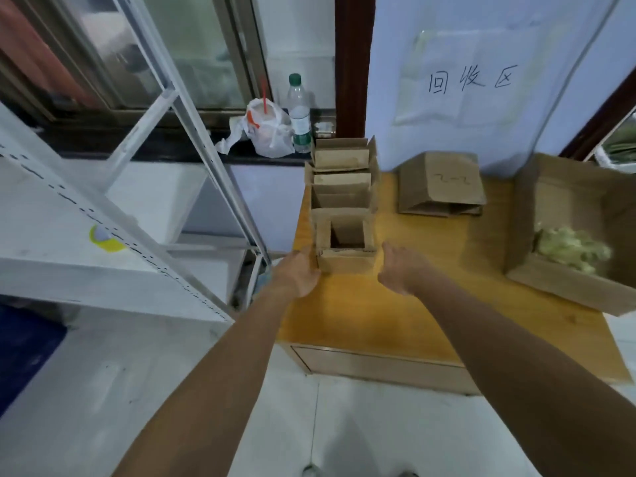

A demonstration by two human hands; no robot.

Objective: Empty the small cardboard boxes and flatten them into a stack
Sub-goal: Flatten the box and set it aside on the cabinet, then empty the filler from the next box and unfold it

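In the head view, a yellow bench (361, 304) carries a row of small open boxes along its left edge. The nearest small box (346, 247) stands upright with its top open, and its inside looks dark and empty, as far as the view shows. Behind it two more open boxes (340, 177) stand in line toward the wall. The left hand (301, 273) touches the left side of the nearest small box, with fingers spread and not closed around it. The right hand (399, 266) is just beside the right side of the box, also with an open grip, and it holds nothing. On the middle of the bench lies a stack of flattened boxes (442, 184), and at the right a large open box (578, 232) holds pale green filling. I judge that the step in hand is to take the nearest small box between both hands. The next move calls for both palms to press its sides, then to lift it, check it is empty, and fold it flat for the stack.
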